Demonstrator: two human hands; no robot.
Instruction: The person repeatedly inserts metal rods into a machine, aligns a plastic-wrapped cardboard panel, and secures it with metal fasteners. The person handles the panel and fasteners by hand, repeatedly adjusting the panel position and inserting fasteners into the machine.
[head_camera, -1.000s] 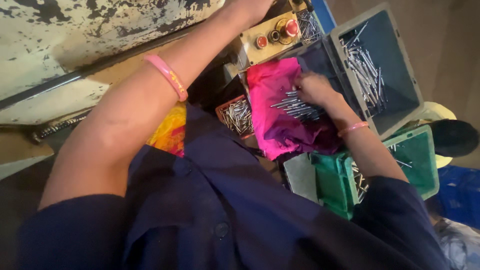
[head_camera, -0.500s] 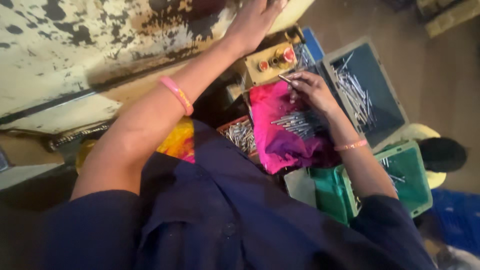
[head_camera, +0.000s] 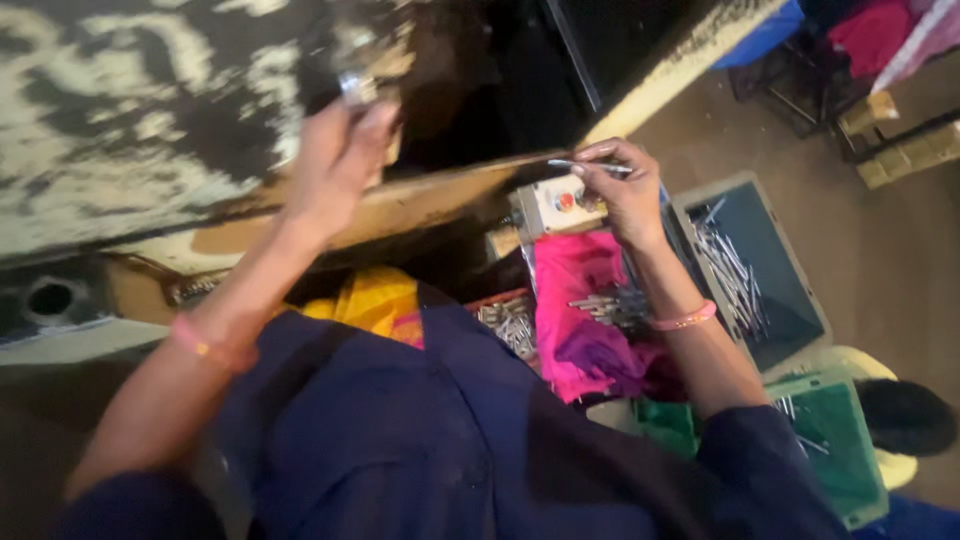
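Since the earlier frame the right hand (head_camera: 622, 190) had risen off the pink cloth (head_camera: 580, 320) to a spot above the switch box (head_camera: 552, 205), while the left hand (head_camera: 340, 160) stayed raised at the worn machine face (head_camera: 130, 120). The right fingers were pinched together on a thin metal pin (head_camera: 585, 165), its long axis near level, pointing leftward. The left hand was closed around a small shiny part (head_camera: 352, 88), blurred; more pins lay in the grey bin (head_camera: 795, 300).

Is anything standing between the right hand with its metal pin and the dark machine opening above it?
Nothing visible does. The right hand pinches a thin metal pin just above the small control box, which sits below the grip. The dark opening lies directly beyond. The left hand works well off to the side.
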